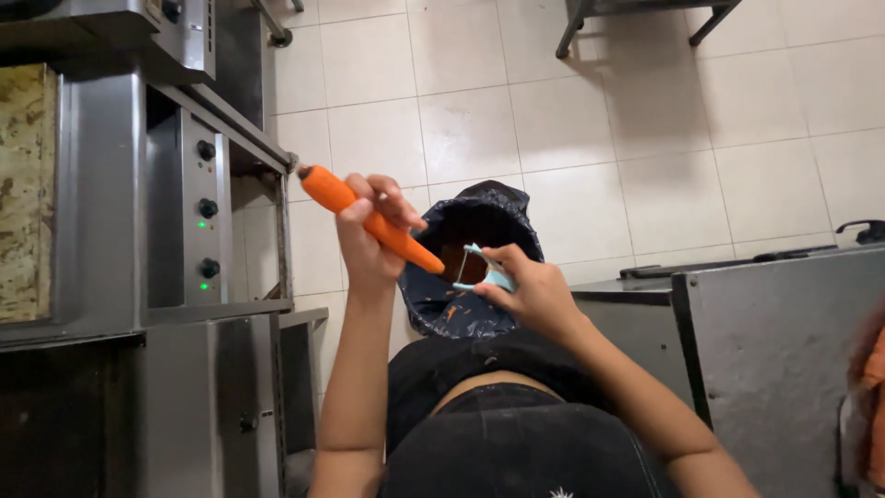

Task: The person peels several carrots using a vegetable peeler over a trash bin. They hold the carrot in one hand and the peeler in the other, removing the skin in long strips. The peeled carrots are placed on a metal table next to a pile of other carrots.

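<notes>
My left hand point(369, 231) grips an orange carrot point(330, 192) around its middle, tilted with the thick end up and to the left and the tip pointing down to the right. My right hand point(530, 290) holds a light blue peeler point(481, 269), its blade close to the carrot's tip. Both hands hover over a bin lined with a black bag point(470, 258), which has orange peelings inside.
A steel oven unit point(189, 212) with black knobs and green lights stands at the left. A grey metal counter point(784, 350) is at the right. White floor tiles point(572, 120) stretch beyond the bin, with table legs point(572, 28) at the top.
</notes>
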